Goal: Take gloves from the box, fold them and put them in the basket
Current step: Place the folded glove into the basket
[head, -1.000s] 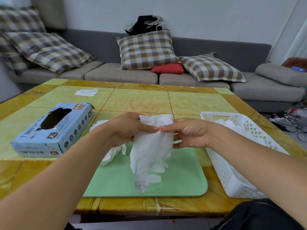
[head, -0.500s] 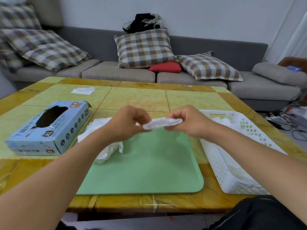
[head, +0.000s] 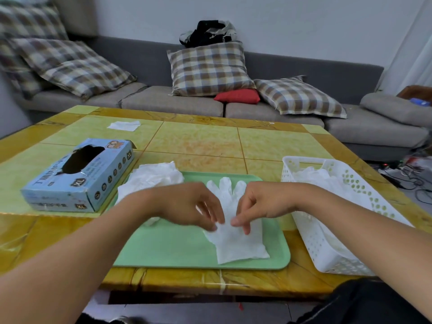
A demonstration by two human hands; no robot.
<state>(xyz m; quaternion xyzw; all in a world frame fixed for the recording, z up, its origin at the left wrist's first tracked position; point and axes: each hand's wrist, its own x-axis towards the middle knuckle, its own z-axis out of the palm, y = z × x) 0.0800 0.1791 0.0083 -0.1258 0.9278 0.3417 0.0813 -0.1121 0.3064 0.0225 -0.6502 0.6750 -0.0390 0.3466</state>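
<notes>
A white glove (head: 236, 244) lies flat on the green tray (head: 168, 249), its fingers pointing away from me. My left hand (head: 187, 204) and my right hand (head: 261, 202) hover over its middle, fingers pointing down. Their tips touch the glove; nothing is gripped. The left hand is blurred. A loose heap of white gloves (head: 152, 178) sits at the tray's far left corner. The blue glove box (head: 79, 176) lies to the left, its opening facing up. The white perforated basket (head: 327, 251) stands to the right with white gloves (head: 313, 176) inside.
The tiled yellow-green table (head: 198, 146) carries a white tissue (head: 124, 125) at the far left. A grey sofa (head: 173, 101) with plaid cushions runs behind it. Cables (head: 411, 178) lie on the floor at the right.
The glove hung from both hands, was then stretched level between them, and now lies flat on the tray. Both hands have dropped to it and let go their pinch.
</notes>
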